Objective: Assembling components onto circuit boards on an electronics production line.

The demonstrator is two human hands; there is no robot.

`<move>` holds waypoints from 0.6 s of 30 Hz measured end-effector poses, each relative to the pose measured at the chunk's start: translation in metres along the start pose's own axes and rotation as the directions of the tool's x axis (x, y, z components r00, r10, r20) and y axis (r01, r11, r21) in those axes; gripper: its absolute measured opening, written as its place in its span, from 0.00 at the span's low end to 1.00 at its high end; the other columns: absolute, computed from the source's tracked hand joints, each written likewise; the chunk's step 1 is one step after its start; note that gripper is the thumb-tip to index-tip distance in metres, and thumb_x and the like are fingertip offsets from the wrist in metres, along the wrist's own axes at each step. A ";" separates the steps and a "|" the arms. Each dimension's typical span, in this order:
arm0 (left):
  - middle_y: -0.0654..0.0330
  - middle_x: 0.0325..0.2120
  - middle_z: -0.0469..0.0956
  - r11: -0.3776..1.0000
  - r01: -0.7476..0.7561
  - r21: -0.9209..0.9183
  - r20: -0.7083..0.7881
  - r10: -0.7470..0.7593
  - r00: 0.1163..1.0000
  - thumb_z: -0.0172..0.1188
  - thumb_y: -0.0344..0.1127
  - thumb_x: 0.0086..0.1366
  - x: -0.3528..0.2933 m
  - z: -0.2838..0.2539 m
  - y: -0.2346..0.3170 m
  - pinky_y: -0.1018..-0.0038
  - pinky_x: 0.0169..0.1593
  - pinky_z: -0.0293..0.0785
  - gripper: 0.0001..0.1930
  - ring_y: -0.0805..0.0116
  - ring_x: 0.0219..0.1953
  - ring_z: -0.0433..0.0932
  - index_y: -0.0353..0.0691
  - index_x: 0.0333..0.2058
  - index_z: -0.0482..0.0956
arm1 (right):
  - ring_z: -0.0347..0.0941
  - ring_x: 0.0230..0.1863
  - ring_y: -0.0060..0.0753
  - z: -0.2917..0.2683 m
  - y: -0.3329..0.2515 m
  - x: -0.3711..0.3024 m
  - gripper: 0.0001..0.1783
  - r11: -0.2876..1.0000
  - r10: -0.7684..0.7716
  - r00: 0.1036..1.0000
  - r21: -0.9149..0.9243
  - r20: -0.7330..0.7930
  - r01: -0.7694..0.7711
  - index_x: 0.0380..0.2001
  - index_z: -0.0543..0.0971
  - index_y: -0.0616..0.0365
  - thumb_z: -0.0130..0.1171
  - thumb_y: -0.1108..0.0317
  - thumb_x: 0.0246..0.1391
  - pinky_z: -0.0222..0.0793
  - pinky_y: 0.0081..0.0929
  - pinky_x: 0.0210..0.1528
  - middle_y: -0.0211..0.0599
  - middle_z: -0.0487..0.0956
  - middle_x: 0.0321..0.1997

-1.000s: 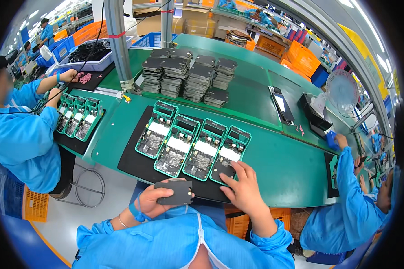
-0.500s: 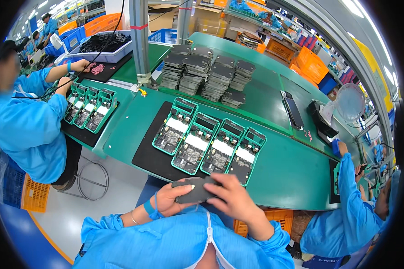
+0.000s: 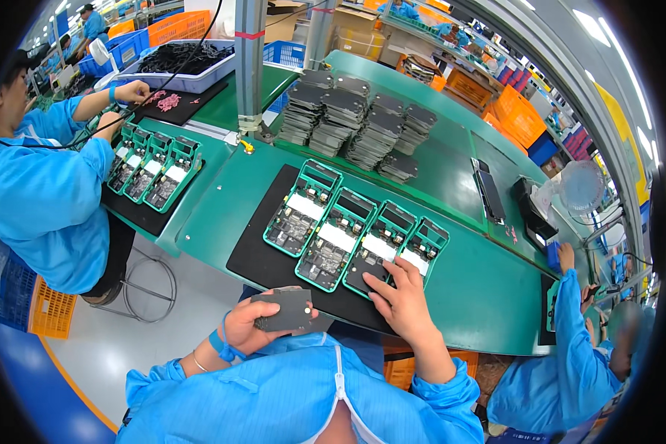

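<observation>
My left hand [image 3: 249, 325] is closed around a small stack of thin dark-grey plates [image 3: 287, 310], held above the table's front edge. My right hand [image 3: 403, 297] reaches to the third of several green-framed trays holding circuit boards [image 3: 323, 235]. Its fingers are spread, with fingertips on a dark-grey plate [image 3: 362, 268] that covers the lower part of that board. The tray farthest right [image 3: 428, 243] is partly hidden behind my fingers. White patches and bare circuitry show on the two left boards.
The trays rest on a black mat [image 3: 253, 255] on the green table [image 3: 473, 300]. Tall stacks of grey plates [image 3: 362, 122] stand behind them. A metal post [image 3: 249, 66] rises at the back left. Co-workers in blue [image 3: 44, 185] sit left and right. A small fan [image 3: 581, 186] is at the right.
My right hand has moved from the stack up to the third tray, where a dark plate now covers the lower board. My left hand has shifted slightly left with the stack. The view has shifted slightly.
</observation>
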State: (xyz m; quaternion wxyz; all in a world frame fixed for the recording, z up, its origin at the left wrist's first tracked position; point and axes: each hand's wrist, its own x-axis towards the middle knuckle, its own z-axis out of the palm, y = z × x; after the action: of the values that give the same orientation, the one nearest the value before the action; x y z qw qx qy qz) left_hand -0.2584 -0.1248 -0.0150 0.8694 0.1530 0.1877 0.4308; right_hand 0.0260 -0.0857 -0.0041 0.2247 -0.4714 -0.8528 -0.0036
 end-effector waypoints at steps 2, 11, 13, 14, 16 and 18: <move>0.43 0.51 0.67 0.999 -0.015 0.036 -0.004 0.015 1.000 0.50 0.29 0.59 -0.001 -0.001 0.002 0.53 0.60 0.61 0.26 0.45 0.57 0.65 0.29 0.56 0.60 | 0.60 0.57 0.53 0.001 -0.001 -0.001 0.20 1.000 -0.001 1.000 -0.005 0.012 0.001 0.45 0.79 0.42 0.63 0.66 0.45 0.60 0.47 0.55 0.46 0.70 0.52; 0.47 0.51 0.69 0.999 0.024 0.034 -0.007 -0.024 1.000 0.50 0.28 0.61 0.011 -0.005 -0.006 0.56 0.60 0.64 0.23 0.53 0.55 0.69 0.32 0.56 0.62 | 0.57 0.59 0.54 0.001 -0.026 -0.002 0.21 0.983 0.099 0.995 -0.157 0.018 -0.095 0.47 0.77 0.43 0.62 0.63 0.45 0.55 0.49 0.58 0.48 0.68 0.54; 0.47 0.50 0.69 0.998 0.037 0.042 -0.029 -0.036 0.999 0.50 0.28 0.61 0.010 -0.004 -0.007 0.56 0.59 0.64 0.23 0.53 0.55 0.69 0.32 0.55 0.63 | 0.58 0.59 0.53 0.008 -0.037 -0.006 0.25 0.960 0.106 0.994 -0.259 -0.011 -0.105 0.49 0.75 0.48 0.63 0.62 0.43 0.55 0.50 0.58 0.48 0.68 0.53; 0.48 0.50 0.69 0.997 0.056 0.046 -0.052 -0.054 0.997 0.51 0.28 0.61 0.009 -0.005 -0.007 0.57 0.59 0.65 0.22 0.53 0.54 0.69 0.32 0.55 0.63 | 0.59 0.58 0.53 0.016 -0.043 -0.009 0.25 0.946 0.108 0.993 -0.303 -0.043 -0.116 0.49 0.75 0.51 0.62 0.63 0.44 0.55 0.50 0.58 0.48 0.69 0.52; 0.48 0.50 0.69 0.998 0.056 0.042 -0.046 -0.054 0.997 0.51 0.28 0.61 0.009 -0.008 -0.008 0.57 0.59 0.65 0.22 0.53 0.54 0.69 0.32 0.54 0.64 | 0.61 0.56 0.51 0.029 -0.043 -0.008 0.23 0.928 0.104 0.988 -0.345 -0.115 -0.138 0.47 0.74 0.58 0.61 0.65 0.45 0.54 0.50 0.58 0.48 0.69 0.50; 0.48 0.50 0.70 0.998 0.045 0.038 -0.040 -0.043 0.998 0.51 0.28 0.61 0.006 -0.009 -0.007 0.57 0.59 0.65 0.21 0.53 0.54 0.70 0.32 0.54 0.65 | 0.61 0.56 0.51 0.024 -0.042 -0.002 0.23 0.940 0.108 0.989 -0.314 -0.098 -0.134 0.47 0.74 0.58 0.61 0.65 0.45 0.54 0.50 0.58 0.48 0.69 0.50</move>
State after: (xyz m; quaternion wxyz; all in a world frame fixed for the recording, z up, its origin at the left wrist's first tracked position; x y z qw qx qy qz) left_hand -0.2545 -0.1227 -0.0270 0.8716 0.1573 0.2165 0.4107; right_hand -0.0164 -0.1058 -0.0180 0.1788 -0.5527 -0.8006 -0.1466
